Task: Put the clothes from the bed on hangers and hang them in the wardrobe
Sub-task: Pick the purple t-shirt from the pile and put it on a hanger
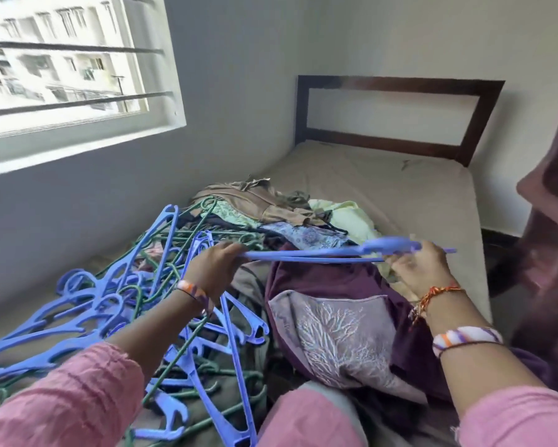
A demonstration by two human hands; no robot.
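**Operator:** Confirm the grip and where the hanger is.

**Guide:** Your left hand (214,269) is closed around one end of the blue hanger (319,254). Your right hand (422,269) pinches the other end, near the hook region; motion blur hides the exact finger placement. You hold the hanger in the air, level, just above the purple garment (335,321).

**Operator:** State its axis and heading.

**Guide:** The long axis runs left to right across your body, roughly parallel to the headboard (397,91). The hook end appears to point to your right, with a thin tip projecting past your right hand. This is a judgement; the blur prevents certainty.

**Operator:** Where is the garment relative to my hands?

**Guide:** It lies directly below and between both hands, on the bed (400,188), its embroidered panel nearest you. Its length appears to run away from you, crossing the hanger axis. Your right hand is nearer the fabric; the fingers may be touching it, but this cannot be confirmed.

**Operator:** Next requirement?

**Guide:** Probably, locate the neckline, which is not visible, and feed one hanger arm into it. Keep clear of the hanger pile (110,301) at your left and the clothes pile (271,208) beyond.
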